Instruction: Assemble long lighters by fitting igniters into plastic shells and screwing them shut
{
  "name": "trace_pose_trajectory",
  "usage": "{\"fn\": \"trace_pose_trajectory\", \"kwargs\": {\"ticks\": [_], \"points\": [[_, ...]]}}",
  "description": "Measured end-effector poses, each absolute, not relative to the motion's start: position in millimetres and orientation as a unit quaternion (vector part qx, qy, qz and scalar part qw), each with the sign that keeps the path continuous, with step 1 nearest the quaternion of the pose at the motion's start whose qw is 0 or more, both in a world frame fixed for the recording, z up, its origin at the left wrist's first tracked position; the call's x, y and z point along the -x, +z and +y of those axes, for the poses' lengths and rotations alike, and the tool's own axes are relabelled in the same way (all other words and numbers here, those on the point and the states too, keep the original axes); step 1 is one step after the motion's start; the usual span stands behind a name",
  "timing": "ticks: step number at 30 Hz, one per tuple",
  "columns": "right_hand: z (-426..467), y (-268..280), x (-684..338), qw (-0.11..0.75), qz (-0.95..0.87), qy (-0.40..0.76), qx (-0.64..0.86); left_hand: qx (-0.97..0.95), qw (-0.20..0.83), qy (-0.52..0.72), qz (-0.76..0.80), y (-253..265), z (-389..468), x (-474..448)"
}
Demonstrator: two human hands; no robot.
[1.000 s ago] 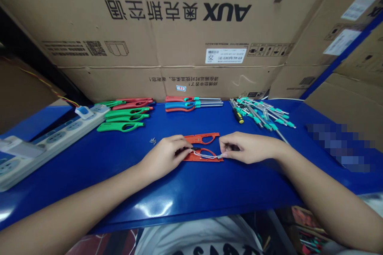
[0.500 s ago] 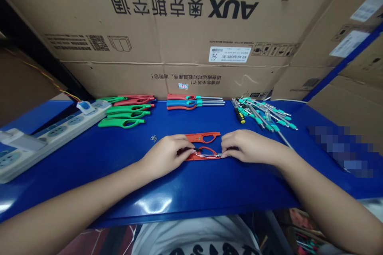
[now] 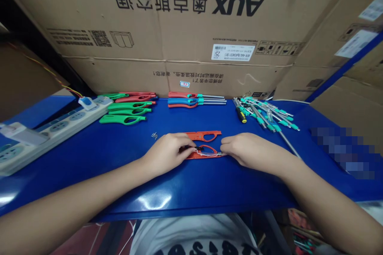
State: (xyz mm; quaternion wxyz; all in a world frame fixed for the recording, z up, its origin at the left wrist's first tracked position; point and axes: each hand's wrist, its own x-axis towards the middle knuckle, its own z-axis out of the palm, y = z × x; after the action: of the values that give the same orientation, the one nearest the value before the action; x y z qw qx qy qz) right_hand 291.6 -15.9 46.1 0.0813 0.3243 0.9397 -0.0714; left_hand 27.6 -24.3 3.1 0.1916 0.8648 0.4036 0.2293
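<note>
An orange lighter shell half [image 3: 209,156] lies on the blue table with thin white wires running along it. My left hand [image 3: 172,150] is closed over its left end, thumb and fingers pinching a small black part [image 3: 198,149]. My right hand [image 3: 243,149] is closed at the shell's right end, fingertips against a small metal piece [image 3: 219,153]; its exact grip is hidden. Just behind lies the other orange shell half [image 3: 206,135], its left end covered by my left hand.
Small screws [image 3: 154,136] lie left. Behind are green lighter shells [image 3: 122,119], lighters with metal tubes [image 3: 182,102], a yellow-black screwdriver [image 3: 241,115] and a pile of metal tubes [image 3: 269,115]. A power strip [image 3: 74,117] runs along the left; a cardboard wall [image 3: 185,48] stands behind.
The right hand has turned slightly, its fingers drawn closer together at the shell's right end. The left hand keeps its pinch. The whole view has shifted a little.
</note>
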Motion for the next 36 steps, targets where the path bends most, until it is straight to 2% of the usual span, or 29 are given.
{"fn": "trace_pose_trajectory", "kwargs": {"ticks": [8,16,20,25,36], "points": [[-23.5,46.0,-285.5,0.112,0.927,-0.049,-0.355,-0.86,0.209,0.236,0.401,4.6,-24.7,-28.3],[1.2,40.6,-304.2,-0.035,0.901,-0.277,-0.331,-0.86,0.207,0.236,0.402,4.7,-26.0,-26.6],[-1.0,33.0,-296.3,-0.107,0.892,-0.291,-0.329,-0.865,0.202,0.237,0.393,2.7,-26.7,-25.7],[-4.6,22.9,-283.4,-0.108,0.904,-0.276,-0.309,-0.876,0.18,0.236,0.38,1.4,-29.0,-25.4],[1.8,16.4,-287.8,-0.124,0.884,-0.326,-0.312,-0.9,0.108,0.223,0.358,-3.9,-29.9,-23.1]]}}
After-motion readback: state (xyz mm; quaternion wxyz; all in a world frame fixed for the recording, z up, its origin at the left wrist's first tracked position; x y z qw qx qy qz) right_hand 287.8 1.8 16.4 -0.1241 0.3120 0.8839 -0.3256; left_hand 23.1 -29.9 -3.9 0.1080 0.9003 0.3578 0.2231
